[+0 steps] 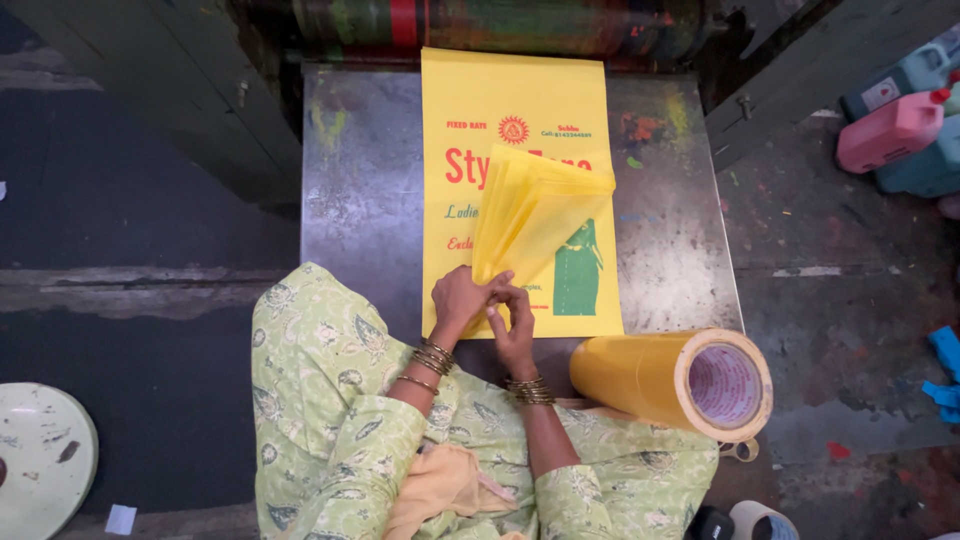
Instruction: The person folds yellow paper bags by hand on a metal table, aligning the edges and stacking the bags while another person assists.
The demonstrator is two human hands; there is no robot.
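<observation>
A scuffed steel work table (360, 200), smeared with yellow and green ink, fills the middle of the view, with the dark roller of a printing machine (500, 22) running across its far edge. A person in a pale green patterned garment (330, 400) leans over the near edge, bangles on both wrists. Flat on the table lies a large yellow printed bag (520, 100), carrying red lettering and a green figure. To the right, at the table's near corner, a thick roll of yellow film (670, 380) lies on its side, its cardboard core facing right.

On top of the printed bag rests a fanned stack of plain yellow bags (535, 210), its near corner gathered at the hands and its sheets spreading away up and to the right. The left hand (462, 297) pinches that near corner, fingers closed on the sheets. The right hand (513, 318), touching the left, grips the same corner from the other side, fingers curled narrow around the edges.

Off right on the floor stand a pink jug (890, 130) and a grey-blue one (920, 165); a pale round plate (40, 455) sits at lower left.
</observation>
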